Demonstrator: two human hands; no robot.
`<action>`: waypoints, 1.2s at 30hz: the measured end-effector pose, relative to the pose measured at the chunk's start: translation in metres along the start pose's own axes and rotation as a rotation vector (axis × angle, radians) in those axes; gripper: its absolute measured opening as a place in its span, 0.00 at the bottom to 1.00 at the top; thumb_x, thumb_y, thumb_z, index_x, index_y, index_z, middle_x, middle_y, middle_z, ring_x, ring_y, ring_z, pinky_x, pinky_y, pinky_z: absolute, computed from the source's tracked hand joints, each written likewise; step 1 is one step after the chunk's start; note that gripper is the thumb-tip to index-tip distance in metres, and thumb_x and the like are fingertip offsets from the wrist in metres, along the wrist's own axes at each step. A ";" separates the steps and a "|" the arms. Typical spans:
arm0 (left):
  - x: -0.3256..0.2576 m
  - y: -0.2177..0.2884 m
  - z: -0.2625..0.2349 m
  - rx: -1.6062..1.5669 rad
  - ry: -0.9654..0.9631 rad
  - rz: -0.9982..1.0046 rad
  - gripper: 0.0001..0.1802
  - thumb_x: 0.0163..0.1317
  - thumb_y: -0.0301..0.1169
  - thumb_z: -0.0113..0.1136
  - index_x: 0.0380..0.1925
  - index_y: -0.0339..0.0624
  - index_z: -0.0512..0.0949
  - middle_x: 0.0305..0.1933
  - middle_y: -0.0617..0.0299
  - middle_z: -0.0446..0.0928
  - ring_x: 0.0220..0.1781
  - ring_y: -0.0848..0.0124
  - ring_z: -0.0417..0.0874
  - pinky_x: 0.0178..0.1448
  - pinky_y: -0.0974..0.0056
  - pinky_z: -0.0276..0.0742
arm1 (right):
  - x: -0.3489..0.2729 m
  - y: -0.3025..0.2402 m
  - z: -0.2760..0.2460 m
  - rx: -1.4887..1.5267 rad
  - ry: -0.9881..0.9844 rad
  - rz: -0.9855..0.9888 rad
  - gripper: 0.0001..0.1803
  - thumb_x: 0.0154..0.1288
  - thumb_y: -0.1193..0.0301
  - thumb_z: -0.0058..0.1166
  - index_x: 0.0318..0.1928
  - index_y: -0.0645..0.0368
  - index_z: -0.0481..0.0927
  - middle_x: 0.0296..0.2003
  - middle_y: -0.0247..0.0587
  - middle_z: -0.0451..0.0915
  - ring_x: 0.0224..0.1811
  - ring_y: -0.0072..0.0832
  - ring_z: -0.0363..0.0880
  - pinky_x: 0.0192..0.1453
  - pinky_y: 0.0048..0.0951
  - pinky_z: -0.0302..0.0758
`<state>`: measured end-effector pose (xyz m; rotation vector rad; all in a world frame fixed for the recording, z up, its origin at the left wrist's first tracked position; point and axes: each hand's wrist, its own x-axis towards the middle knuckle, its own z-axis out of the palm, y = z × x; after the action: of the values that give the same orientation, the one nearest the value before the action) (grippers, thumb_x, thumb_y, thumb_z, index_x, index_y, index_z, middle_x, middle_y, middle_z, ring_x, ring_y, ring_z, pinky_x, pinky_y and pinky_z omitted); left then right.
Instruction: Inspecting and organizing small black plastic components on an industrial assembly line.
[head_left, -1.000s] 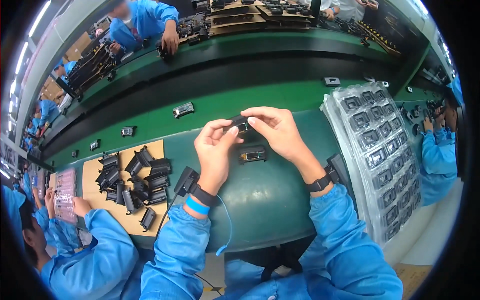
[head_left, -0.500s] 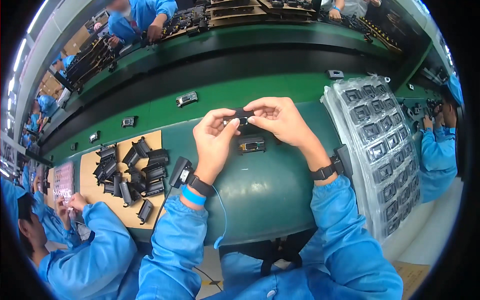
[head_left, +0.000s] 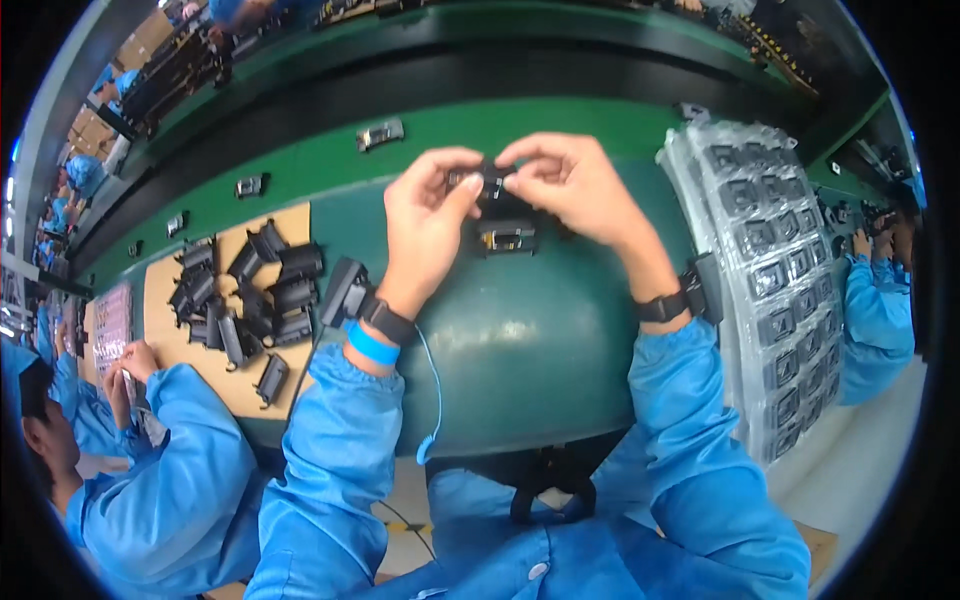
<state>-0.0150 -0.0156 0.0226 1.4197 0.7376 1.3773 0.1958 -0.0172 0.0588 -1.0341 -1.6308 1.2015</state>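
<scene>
As I look down through the head feed, two loose blue fabric sleeves [head_left: 335,460] reach forward from the lower edge over a smooth dark-green tabletop [head_left: 520,380]. Thin light-blue cord [head_left: 433,370] hangs down beside the left forearm. To the left I note a flat tan cardboard sheet [head_left: 215,388] bearing a jumbled pile of black plastic housings [head_left: 255,310]; to the right, a stack of clear plastic trays [head_left: 683,170] with dark frame-shaped parts in their pockets. Ahead, a small rectangular black-and-metallic unit [head_left: 507,238] sits on the tabletop. Just beyond it in view, left hand [head_left: 425,215] and right hand [head_left: 585,190] pinch between them, thumbs and fingers at either end, a small dark oblong piece with a shiny face [head_left: 490,183]; finer detail blurs. Farther off, similar units [head_left: 380,134] lie well apart along a bright-green belt [head_left: 300,160].
</scene>
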 end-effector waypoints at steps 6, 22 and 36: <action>0.017 0.001 -0.011 0.143 -0.041 0.171 0.13 0.69 0.23 0.68 0.52 0.32 0.84 0.45 0.58 0.86 0.40 0.72 0.85 0.42 0.65 0.82 | 0.012 0.000 -0.007 -0.236 0.017 0.112 0.15 0.67 0.76 0.69 0.54 0.60 0.85 0.34 0.27 0.84 0.29 0.09 0.75 0.30 0.17 0.69; 0.008 -0.006 -0.002 -0.011 0.137 0.037 0.13 0.71 0.21 0.65 0.54 0.32 0.82 0.47 0.56 0.87 0.45 0.73 0.87 0.45 0.66 0.86 | 0.009 0.017 0.019 -0.364 0.149 -0.266 0.16 0.62 0.76 0.70 0.50 0.58 0.83 0.31 0.33 0.80 0.24 0.15 0.75 0.30 0.23 0.71; 0.005 0.000 0.004 -0.001 0.157 -0.008 0.13 0.71 0.19 0.65 0.53 0.31 0.81 0.48 0.56 0.86 0.41 0.76 0.85 0.44 0.68 0.85 | 0.007 0.011 0.022 -0.306 0.163 -0.228 0.09 0.63 0.79 0.67 0.42 0.62 0.81 0.29 0.34 0.82 0.23 0.15 0.74 0.28 0.24 0.70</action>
<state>-0.0107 -0.0122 0.0246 1.3171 0.8428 1.4944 0.1743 -0.0146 0.0448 -1.0678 -1.7809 0.7137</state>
